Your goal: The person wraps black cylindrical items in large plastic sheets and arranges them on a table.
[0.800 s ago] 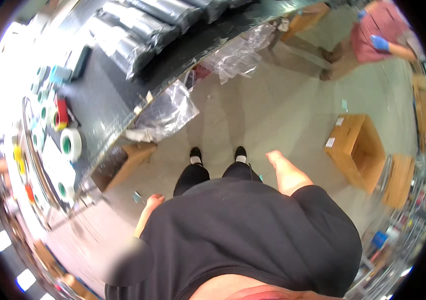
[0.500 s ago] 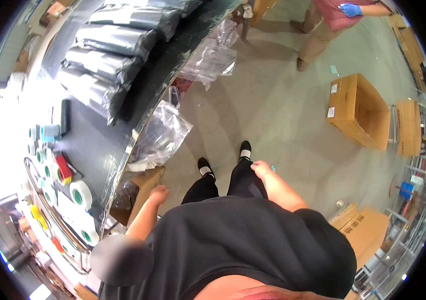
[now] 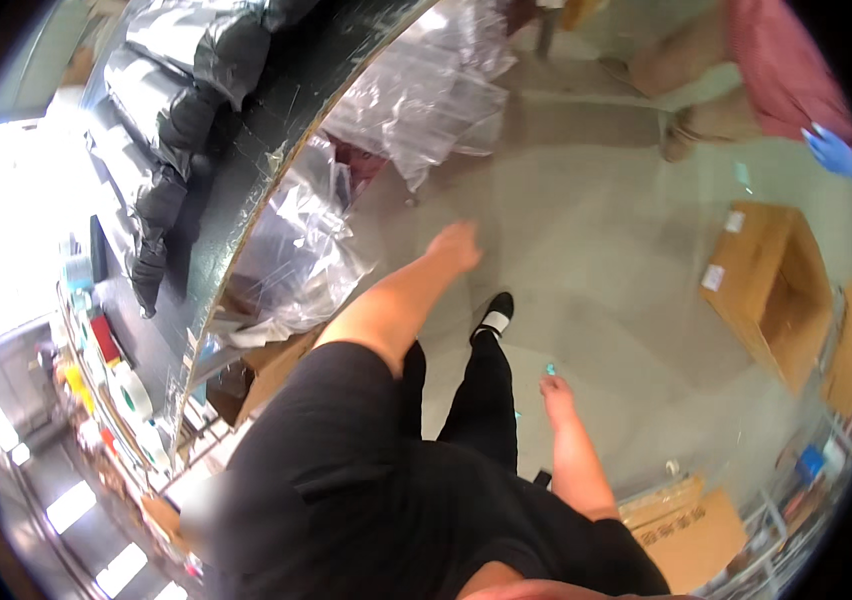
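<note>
My left hand [image 3: 458,245] reaches forward over the floor, to the right of the clear plastic bags [image 3: 296,225] hanging at the bench's edge. It touches nothing that I can see, and motion smears its fingers. My right hand [image 3: 557,394] hangs low at my right side with its fingers curled. A tiny teal scrap [image 3: 550,369] shows right at its fingertips; I cannot tell whether it is held or lies on the floor behind.
Several black plastic-wrapped packages [image 3: 161,95] lie on the dark bench [image 3: 236,150] at left, with tape rolls [image 3: 132,392] nearer. An open carton [image 3: 746,265] stands on the floor at right. A person in a red top [image 3: 791,65], wearing a blue glove [image 3: 832,152], stands at far right.
My left hand has swung forward and right, away from the bench. My right hand has moved slightly down and right in view. The view has turned, and the other person appears farther right.
</note>
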`<state>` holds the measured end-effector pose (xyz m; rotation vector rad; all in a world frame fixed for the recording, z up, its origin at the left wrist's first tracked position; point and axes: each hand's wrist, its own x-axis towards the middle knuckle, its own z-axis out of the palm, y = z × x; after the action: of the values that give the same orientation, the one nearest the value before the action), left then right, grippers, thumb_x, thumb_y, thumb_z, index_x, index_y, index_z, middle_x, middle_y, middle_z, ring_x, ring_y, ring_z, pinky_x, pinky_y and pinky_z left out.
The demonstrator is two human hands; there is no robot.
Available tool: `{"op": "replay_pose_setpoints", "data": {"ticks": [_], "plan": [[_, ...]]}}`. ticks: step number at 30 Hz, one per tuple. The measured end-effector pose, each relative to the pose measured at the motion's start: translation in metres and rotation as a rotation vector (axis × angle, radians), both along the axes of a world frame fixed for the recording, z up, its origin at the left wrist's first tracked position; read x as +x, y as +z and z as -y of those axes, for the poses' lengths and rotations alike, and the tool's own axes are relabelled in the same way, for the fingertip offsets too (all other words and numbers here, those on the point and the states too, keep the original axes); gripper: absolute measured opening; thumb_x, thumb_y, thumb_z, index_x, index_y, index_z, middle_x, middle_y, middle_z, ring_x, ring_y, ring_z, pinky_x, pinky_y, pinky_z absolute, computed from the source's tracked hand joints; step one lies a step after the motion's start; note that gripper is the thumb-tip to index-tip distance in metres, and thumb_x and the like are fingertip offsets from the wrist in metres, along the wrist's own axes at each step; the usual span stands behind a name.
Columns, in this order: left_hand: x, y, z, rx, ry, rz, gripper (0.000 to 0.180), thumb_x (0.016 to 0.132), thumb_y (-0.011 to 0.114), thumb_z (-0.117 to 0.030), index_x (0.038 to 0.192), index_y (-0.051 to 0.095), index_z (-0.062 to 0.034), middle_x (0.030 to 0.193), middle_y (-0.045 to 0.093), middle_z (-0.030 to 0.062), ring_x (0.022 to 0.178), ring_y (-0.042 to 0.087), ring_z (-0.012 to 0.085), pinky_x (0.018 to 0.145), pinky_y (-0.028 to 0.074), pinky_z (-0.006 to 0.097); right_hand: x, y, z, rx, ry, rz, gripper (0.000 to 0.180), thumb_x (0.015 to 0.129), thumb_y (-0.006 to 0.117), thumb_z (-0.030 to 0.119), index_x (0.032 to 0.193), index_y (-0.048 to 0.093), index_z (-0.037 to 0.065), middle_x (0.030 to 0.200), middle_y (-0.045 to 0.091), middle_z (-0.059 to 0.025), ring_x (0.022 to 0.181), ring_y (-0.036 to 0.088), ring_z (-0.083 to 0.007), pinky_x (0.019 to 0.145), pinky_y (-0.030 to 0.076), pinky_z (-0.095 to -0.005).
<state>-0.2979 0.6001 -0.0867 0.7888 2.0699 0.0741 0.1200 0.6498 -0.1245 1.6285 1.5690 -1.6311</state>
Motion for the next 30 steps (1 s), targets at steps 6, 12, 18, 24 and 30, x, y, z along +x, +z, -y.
{"op": "replay_pose_setpoints", "data": {"ticks": [6,12,18,24,30], "plan": [[-0.069,-0.151,-0.11,0.111,0.124,-0.565,0.083,0.082,0.058,-0.031,0.146,0.017,0.0013,0.155,0.01,0.0183,0.143,0.013,0.0327,0.115,0.016,0.043,-0.002,-0.055,-0.004,-0.156,-0.189,0.077,0.03,0.089,0.058,0.021,0.113,0.059,0.002,0.09,0.06,-0.0032,0.074,0.053,-0.0126,0.072,0.045,-0.0285],[-0.162,-0.23,-0.089,-0.028,0.034,-0.983,0.054,0.092,0.036,-0.022,0.144,0.03,-0.0075,0.155,0.017,0.0129,0.142,0.017,0.0336,0.113,0.006,0.056,-0.022,-0.166,-0.024,-0.105,-0.168,0.091,0.025,0.087,0.059,0.022,0.104,0.062,0.003,0.079,0.059,-0.0018,0.067,0.051,-0.0116,0.063,0.044,-0.0281],[-0.181,-0.191,-0.05,0.709,0.292,-0.561,0.022,0.085,0.056,-0.016,0.103,0.068,-0.0163,0.106,0.066,0.005,0.107,0.057,0.0278,0.092,0.044,0.04,-0.17,-0.181,-0.073,-0.092,-0.144,-0.254,0.035,0.088,0.057,0.03,0.109,0.055,0.003,0.093,0.058,-0.0077,0.084,0.052,-0.018,0.073,0.042,-0.0337],[-0.076,-0.084,-0.006,0.882,-0.117,-0.263,0.025,0.074,0.06,-0.011,0.098,0.066,-0.012,0.098,0.066,0.0058,0.096,0.06,0.0267,0.085,0.047,0.039,-0.351,-0.102,-0.101,-0.492,-0.493,-0.804,0.054,0.092,0.054,0.029,0.137,0.034,0.005,0.124,0.055,-0.0166,0.114,0.053,-0.0279,0.096,0.043,-0.0404],[-0.032,-0.062,0.02,0.963,-0.265,-0.241,0.028,0.071,0.061,-0.005,0.098,0.064,-0.0128,0.113,0.062,-0.0009,0.114,0.054,0.0238,0.099,0.04,0.045,-0.33,-0.064,-0.105,-0.424,-0.892,-0.7,0.031,0.087,0.058,0.009,0.117,0.051,0.006,0.092,0.058,-0.0078,0.081,0.059,-0.0201,0.073,0.051,-0.0358]]}}
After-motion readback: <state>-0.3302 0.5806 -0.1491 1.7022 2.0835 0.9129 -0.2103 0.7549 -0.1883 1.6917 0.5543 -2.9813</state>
